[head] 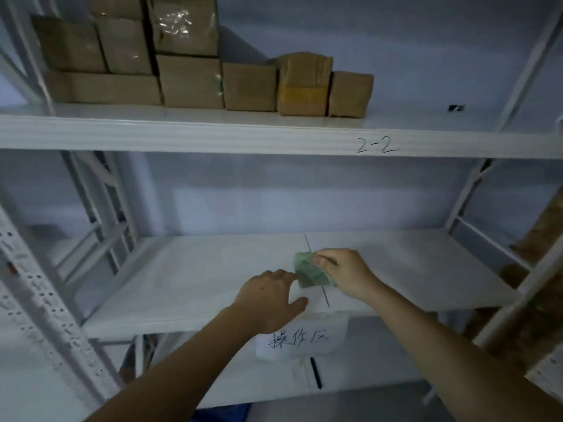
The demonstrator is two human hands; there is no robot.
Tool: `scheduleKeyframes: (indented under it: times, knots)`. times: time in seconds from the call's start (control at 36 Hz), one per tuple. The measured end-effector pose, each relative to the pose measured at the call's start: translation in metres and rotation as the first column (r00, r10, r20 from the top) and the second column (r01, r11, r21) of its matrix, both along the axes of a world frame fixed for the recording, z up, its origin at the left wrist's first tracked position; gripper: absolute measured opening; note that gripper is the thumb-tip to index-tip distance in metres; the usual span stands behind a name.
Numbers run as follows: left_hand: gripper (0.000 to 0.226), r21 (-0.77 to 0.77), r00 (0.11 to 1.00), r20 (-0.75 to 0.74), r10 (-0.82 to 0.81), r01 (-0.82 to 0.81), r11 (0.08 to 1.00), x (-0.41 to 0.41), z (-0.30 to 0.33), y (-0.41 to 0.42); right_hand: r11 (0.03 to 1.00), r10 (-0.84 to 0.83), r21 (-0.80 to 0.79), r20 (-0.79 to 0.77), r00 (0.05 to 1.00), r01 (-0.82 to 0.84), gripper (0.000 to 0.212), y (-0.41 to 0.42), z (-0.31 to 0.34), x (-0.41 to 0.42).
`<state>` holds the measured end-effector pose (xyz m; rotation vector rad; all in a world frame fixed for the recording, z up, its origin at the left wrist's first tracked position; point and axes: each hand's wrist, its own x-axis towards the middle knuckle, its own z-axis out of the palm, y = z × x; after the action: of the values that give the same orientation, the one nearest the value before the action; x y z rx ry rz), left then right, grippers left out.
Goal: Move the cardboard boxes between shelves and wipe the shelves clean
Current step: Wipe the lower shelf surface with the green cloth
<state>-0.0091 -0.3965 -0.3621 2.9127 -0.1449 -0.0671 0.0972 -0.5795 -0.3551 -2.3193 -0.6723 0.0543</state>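
Note:
Several brown cardboard boxes [189,80] stand stacked on the left half of the upper white shelf [274,135], which is marked "2-2". The middle shelf [182,278] below holds no boxes. My right hand [344,272] pinches a small folded green cloth [309,271] just above the middle shelf, near a dark seam line in the board. My left hand [268,296] is right beside the cloth, fingers extended toward its left edge, thumb over the shelf's front edge. Whether the left fingertips touch the cloth I cannot tell.
A paper label [301,336] with handwriting hangs from the middle shelf's front edge. White metal uprights [100,214] and a perforated post [36,300] stand at left, another upright [518,300] at right. A small dark item [456,108] lies on the upper shelf's right side.

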Motion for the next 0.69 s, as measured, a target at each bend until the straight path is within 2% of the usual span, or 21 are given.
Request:
scheduleKeyframes:
  times: [0.14,0.28,0.39,0.44,0.47,0.5,0.56,0.58,0.61,0.69]
  knots:
    - [0.067,0.012,0.993,-0.062,0.100,-0.100,0.995,-0.008,-0.032,0.048,0.989,0.093,-0.104,-0.116,0.989,-0.105,0.023,0.056,-0.048,0.007]
    - [0.068,0.042,0.970,-0.147,0.191,-0.187,0.981,-0.003,-0.060,0.098,0.972,0.133,-0.172,-0.156,0.979,-0.159,0.025,0.117,-0.083,0.039]
    - [0.068,0.049,0.953,-0.184,0.242,-0.237,0.970,0.004,-0.076,0.131,0.993,0.092,-0.071,-0.089,0.992,-0.098,0.029,0.155,-0.098,0.067]
    - [0.067,0.049,0.949,-0.182,0.258,-0.253,0.966,0.010,-0.085,0.144,0.991,0.134,0.013,-0.040,0.990,-0.134,0.030,0.172,-0.109,0.072]
    - [0.066,0.049,0.946,-0.182,0.267,-0.262,0.964,0.012,-0.089,0.149,0.980,0.199,-0.011,-0.030,0.980,-0.199,0.031,0.179,-0.119,0.074]
    - [0.066,0.049,0.944,-0.184,0.273,-0.269,0.962,0.015,-0.093,0.154,0.955,0.275,-0.104,-0.030,0.961,-0.276,0.032,0.187,-0.131,0.074]
    - [0.064,0.047,0.941,-0.195,0.275,-0.271,0.961,0.022,-0.105,0.162,0.847,0.378,-0.371,-0.084,0.922,-0.381,0.037,0.199,-0.160,0.073]
    - [0.063,0.045,0.941,-0.205,0.271,-0.267,0.963,0.025,-0.111,0.166,0.793,0.393,-0.452,-0.131,0.910,-0.408,0.039,0.204,-0.174,0.072]
    - [0.062,0.040,0.941,-0.214,0.263,-0.260,0.965,0.029,-0.119,0.169,0.762,0.394,-0.484,-0.180,0.901,-0.430,0.044,0.208,-0.187,0.072]
    - [0.059,0.018,0.957,-0.182,0.224,-0.225,0.974,0.045,-0.145,0.179,0.751,0.341,-0.506,-0.254,0.905,-0.425,0.060,0.219,-0.209,0.074]
